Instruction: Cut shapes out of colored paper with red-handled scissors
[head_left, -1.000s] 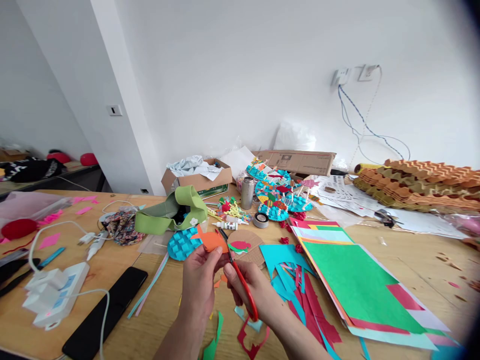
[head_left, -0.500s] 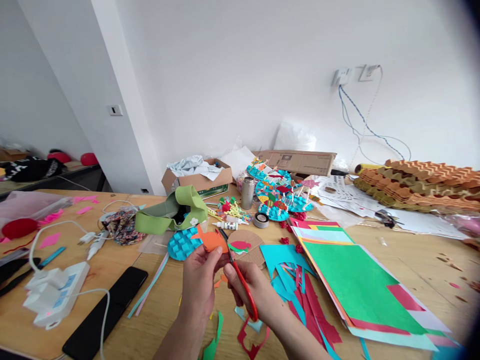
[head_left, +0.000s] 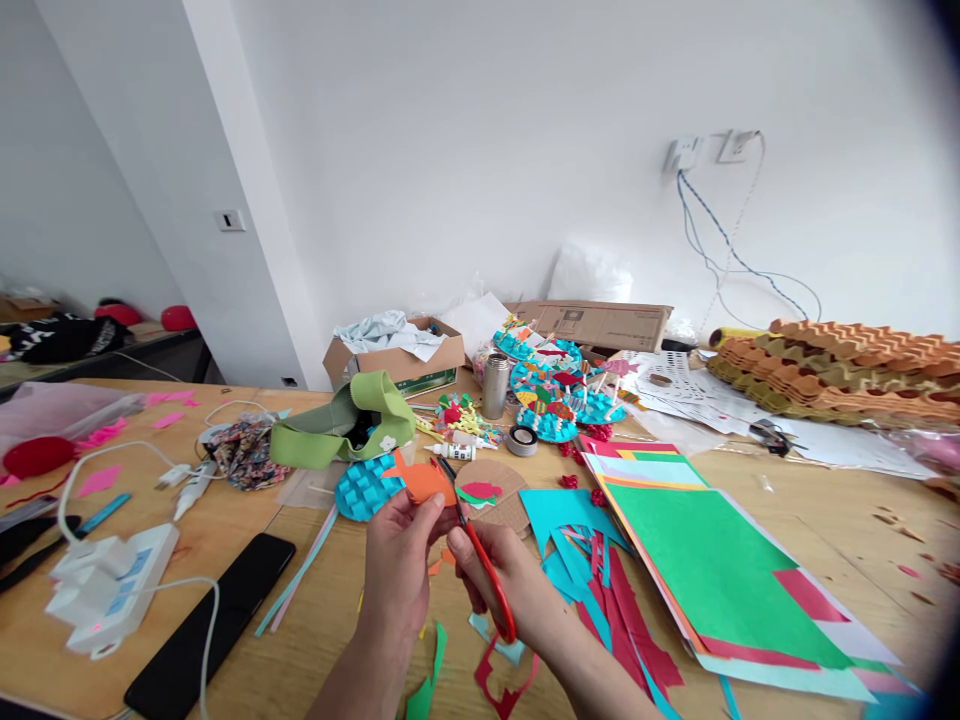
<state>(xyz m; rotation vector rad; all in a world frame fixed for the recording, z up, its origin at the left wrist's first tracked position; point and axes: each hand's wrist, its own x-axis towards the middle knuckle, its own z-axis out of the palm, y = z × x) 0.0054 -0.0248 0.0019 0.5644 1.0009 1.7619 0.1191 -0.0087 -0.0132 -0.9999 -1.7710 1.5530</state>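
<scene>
My left hand (head_left: 397, 565) pinches a piece of orange paper (head_left: 427, 482), cut with a pointed fin-like shape, between thumb and fingers. My right hand (head_left: 495, 590) grips a pair of red-handled scissors (head_left: 486, 570), whose thin dark blades rise to the orange paper's right edge. Behind the paper lie a round cardboard disc (head_left: 491, 495) with small red and green paper pieces on it and a blue woven paper oval (head_left: 367, 488). Paper scraps (head_left: 504, 680) lie on the table beneath my hands.
To the right are a stack of coloured paper sheets (head_left: 720, 570) and cut blue and red strips (head_left: 592, 590). A power strip (head_left: 112, 585) and a black phone (head_left: 210, 620) lie left. Beyond stand a green bag (head_left: 341, 425), a steel flask (head_left: 495, 385), decorated paper plates (head_left: 547, 385) and a cardboard box (head_left: 394, 355).
</scene>
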